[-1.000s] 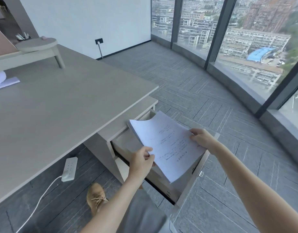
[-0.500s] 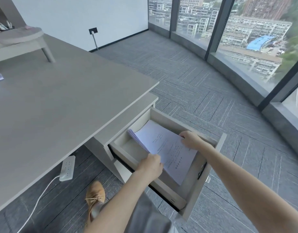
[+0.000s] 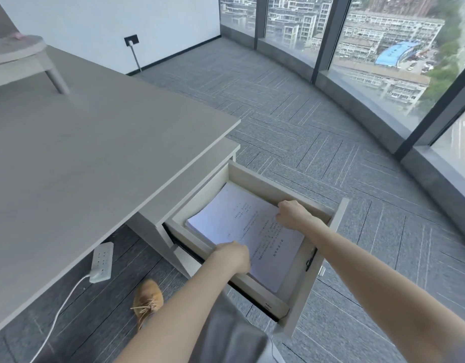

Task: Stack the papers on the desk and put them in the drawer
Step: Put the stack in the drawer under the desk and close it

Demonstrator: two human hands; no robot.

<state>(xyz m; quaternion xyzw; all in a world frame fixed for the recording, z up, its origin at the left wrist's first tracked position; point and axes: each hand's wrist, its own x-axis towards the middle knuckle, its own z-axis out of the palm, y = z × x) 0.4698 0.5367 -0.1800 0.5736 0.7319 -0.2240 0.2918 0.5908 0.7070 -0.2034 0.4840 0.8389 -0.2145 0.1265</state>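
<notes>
The white printed paper stack [image 3: 247,229] lies in the open beige wooden drawer [image 3: 291,279], long axis eleven-to-five; left hand [image 3: 232,258] pinches its near edge at seven, right hand [image 3: 294,214] curled on its two-o'clock edge.

Papers [image 3: 241,226] inside open drawer [image 3: 276,187]

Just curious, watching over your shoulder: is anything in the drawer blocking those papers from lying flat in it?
Nothing visible does. The stack of papers already lies inside the open drawer, with the left hand and right hand at its edges. A dark pen-like item sits by the front wall, beside the stack.
</notes>
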